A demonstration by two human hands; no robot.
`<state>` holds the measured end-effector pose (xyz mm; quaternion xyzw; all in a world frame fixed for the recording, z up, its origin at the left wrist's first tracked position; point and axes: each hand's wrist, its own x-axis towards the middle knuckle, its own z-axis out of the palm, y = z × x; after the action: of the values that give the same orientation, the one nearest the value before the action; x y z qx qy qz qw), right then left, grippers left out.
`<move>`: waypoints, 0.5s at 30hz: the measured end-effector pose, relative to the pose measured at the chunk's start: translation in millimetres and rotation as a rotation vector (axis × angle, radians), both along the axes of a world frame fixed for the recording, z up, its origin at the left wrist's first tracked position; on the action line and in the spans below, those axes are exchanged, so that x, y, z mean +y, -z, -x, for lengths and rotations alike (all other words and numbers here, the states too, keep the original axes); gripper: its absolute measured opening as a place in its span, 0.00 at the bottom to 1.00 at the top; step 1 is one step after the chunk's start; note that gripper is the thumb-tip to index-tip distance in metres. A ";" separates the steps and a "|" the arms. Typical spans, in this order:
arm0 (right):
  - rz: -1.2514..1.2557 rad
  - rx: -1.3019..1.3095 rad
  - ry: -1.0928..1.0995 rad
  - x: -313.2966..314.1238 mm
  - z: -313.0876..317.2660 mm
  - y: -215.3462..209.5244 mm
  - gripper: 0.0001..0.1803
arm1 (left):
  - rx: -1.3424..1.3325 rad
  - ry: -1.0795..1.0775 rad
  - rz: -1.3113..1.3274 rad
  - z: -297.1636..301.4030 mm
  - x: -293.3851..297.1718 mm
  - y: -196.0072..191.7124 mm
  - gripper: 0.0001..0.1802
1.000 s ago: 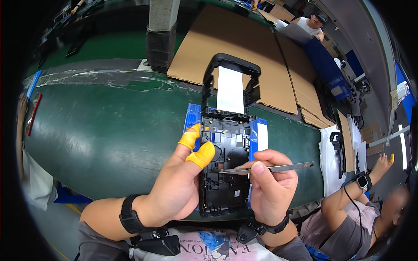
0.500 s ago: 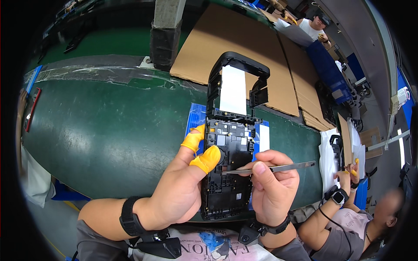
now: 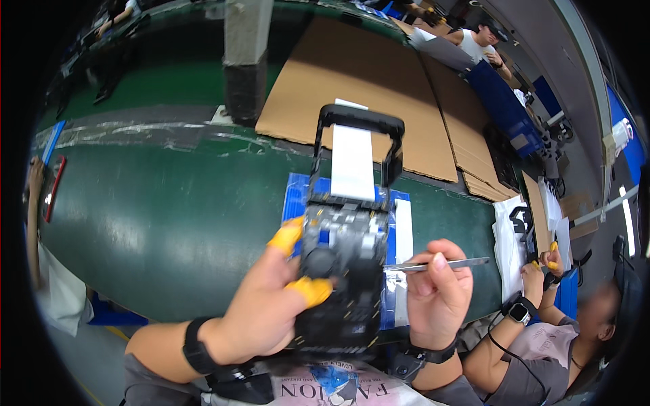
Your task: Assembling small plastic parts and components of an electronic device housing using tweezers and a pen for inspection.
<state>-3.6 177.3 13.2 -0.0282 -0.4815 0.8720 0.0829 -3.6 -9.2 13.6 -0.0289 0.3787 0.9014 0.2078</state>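
My left hand point(image 3: 261, 301), with yellow finger cots on thumb and forefinger, grips the left edge of a black plastic housing point(image 3: 349, 284). The housing has a loop-shaped frame at its far end, and its inner parts are blurred by motion. Between the thumb and fingers of my right hand point(image 3: 439, 304) are metal tweezers point(image 3: 467, 262), their tips close to the housing's right edge. A white strip point(image 3: 352, 162) shows through the loop and sticks out past its far end. Under the housing, a blue sheet point(image 3: 295, 196) shows on both sides, with a second white strip point(image 3: 403, 230) at right.
Brown cardboard sheets point(image 3: 379, 88) cover the far part of the green table point(image 3: 156, 223), beside a grey post point(image 3: 245, 74). A red-handled tool point(image 3: 55, 186) lies at far left. A co-worker's hands point(image 3: 542, 267) are at right, near white wrapping point(image 3: 508, 243).
My left hand has drawn the housing nearer and tilted it. The tweezers have moved off the housing's middle to its right edge. The view has shifted slightly.
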 end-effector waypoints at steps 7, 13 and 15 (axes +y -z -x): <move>-0.170 0.059 0.334 70.0 -6.3 19.4 0.09 | 0.053 -0.625 0.343 5.7 -115.1 2.3 0.22; -0.166 0.036 0.389 80.0 0.0 33.9 0.08 | 0.142 -0.242 0.329 205.8 -234.8 6.4 0.18; -0.157 0.022 0.329 76.4 1.7 34.3 0.08 | -0.043 -0.599 0.738 247.4 -256.5 21.1 0.24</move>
<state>-5.3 253.6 -21.2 -0.0904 -0.5363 0.8066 0.2316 -251.1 -265.6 -7.5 -0.2272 0.6442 0.7262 -0.0776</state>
